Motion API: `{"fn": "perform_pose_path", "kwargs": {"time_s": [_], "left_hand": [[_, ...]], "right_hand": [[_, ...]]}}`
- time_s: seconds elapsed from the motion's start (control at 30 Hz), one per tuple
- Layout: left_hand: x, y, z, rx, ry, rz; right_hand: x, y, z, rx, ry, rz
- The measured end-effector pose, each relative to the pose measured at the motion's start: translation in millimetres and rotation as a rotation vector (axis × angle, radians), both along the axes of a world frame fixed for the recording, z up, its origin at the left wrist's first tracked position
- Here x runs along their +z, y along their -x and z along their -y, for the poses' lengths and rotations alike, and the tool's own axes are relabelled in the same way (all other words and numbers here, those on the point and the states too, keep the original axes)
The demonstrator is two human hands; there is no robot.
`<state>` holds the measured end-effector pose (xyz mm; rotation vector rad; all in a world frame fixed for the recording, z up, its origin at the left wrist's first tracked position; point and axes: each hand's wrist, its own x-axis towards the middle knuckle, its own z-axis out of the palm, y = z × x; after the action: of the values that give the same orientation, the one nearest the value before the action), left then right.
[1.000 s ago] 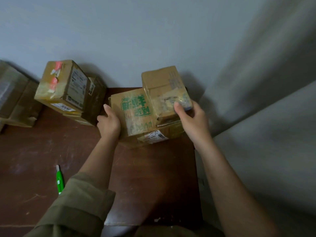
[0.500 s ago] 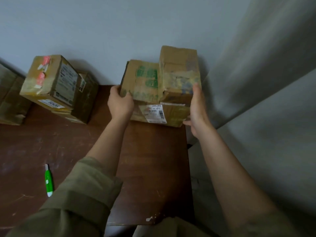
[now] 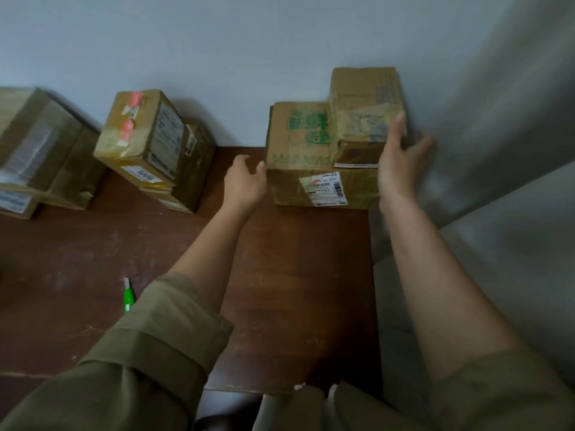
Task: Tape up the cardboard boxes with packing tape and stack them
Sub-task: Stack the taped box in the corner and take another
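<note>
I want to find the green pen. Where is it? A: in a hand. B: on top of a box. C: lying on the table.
C: the green pen lies flat on the brown table, near the left sleeve, away from every box and both hands.
</note>
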<state>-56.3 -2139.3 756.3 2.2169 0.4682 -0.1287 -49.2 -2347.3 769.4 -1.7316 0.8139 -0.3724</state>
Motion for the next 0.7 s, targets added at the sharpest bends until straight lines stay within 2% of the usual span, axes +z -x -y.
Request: {"fn": "perform_pose_path", "kwargs": {"time_s": [0.1,0.17,0.23,0.37,0.53,0.63,0.7], "left_hand": [[6,5,-30,-0.147,-0.007,0.053],[12,6,-49,-0.241,0.014,0.060],[22,8,-67,-0.267,0.039,0.110],[42,14,-114,-0.241,0.143,0.200],[63,34,-215,-0.254,0.191,0.356],[74,47,-301,-0.096,0.143,0.383],[78,53,-350,0.020,0.092,0.344]], "right_hand": [[15,8,-23,-0.203,0.313,0.161],[25,14,-48,-0.195,0.408,0.301],[33,19,-77,-0.088,0.374,0.362],[44,30,-144,0.189,0.269,0.286],[53,48,-258,0.269,0.119,0.292],[49,53,-339,0.414,0.033,0.251],[43,54,-380,0.429,-0.006,0.208]]}}
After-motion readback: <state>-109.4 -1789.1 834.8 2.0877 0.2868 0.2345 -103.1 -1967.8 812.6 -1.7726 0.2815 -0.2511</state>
